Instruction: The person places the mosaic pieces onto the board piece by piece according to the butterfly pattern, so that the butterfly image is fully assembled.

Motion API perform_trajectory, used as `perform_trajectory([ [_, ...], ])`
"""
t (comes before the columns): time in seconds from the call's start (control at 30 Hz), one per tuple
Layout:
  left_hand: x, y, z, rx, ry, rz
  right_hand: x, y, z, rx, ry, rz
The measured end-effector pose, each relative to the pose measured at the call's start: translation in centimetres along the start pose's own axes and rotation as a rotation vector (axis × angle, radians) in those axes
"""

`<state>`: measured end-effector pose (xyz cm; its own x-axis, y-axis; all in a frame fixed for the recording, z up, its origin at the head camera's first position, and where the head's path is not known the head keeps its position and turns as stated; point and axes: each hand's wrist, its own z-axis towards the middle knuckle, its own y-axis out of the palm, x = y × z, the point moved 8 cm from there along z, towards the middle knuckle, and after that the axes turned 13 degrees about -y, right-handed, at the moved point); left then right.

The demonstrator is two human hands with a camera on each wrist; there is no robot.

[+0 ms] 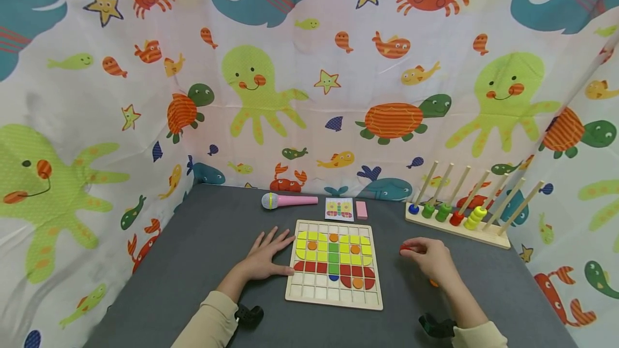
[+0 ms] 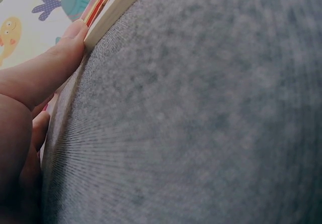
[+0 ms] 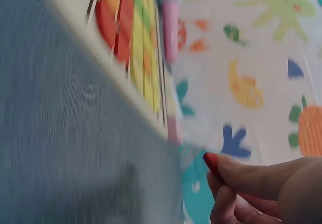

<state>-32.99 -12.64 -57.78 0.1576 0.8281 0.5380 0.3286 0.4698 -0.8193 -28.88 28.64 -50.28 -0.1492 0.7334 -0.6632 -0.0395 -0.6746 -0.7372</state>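
A wooden grid board (image 1: 314, 294) lies on the dark table, with yellow, green, red, orange and blue flat tiles filling its upper and middle squares. My left hand (image 1: 263, 256) rests at the board's left side, fingers spread; in the left wrist view the thumb (image 2: 60, 58) touches the board's edge. To the right of the board, my right hand (image 1: 430, 256) pinches a small red tile (image 3: 213, 164) between thumb and fingertips, above the table and apart from the board. The tile's full shape is hidden by the fingers. An orange round tile (image 1: 433, 283) shows partly beneath the right wrist.
Behind the board lie a pink toy microphone (image 1: 295, 201), a picture card (image 1: 339, 209) and a pink block (image 1: 361, 210). A wooden peg rack (image 1: 493, 238) with coloured rings stands at the back right. A printed sea-animal curtain (image 1: 309, 165) borders the table.
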Motion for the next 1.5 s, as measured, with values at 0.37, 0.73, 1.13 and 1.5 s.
perform_trajectory([
  [0.37, -0.1, 0.2, 0.1, -0.007, -0.002, 0.001, -6.1, 5.9, 0.7, -0.058, -0.034, 0.203],
  [0.73, 0.1, -0.1, 0.0, -0.006, -0.001, 0.0, -10.4, 10.8, 0.8, -0.211, -0.156, 0.26],
  [1.13, 0.1, 0.1, 0.0, -0.006, -0.002, 0.007, -12.3, 15.3, 0.4, -0.256, -0.198, 0.17],
  [1.5, 0.3, 0.0, -0.1, -0.005, 0.021, -0.007, -12.4, 15.7, 0.6, -0.308, -0.132, 0.1],
])
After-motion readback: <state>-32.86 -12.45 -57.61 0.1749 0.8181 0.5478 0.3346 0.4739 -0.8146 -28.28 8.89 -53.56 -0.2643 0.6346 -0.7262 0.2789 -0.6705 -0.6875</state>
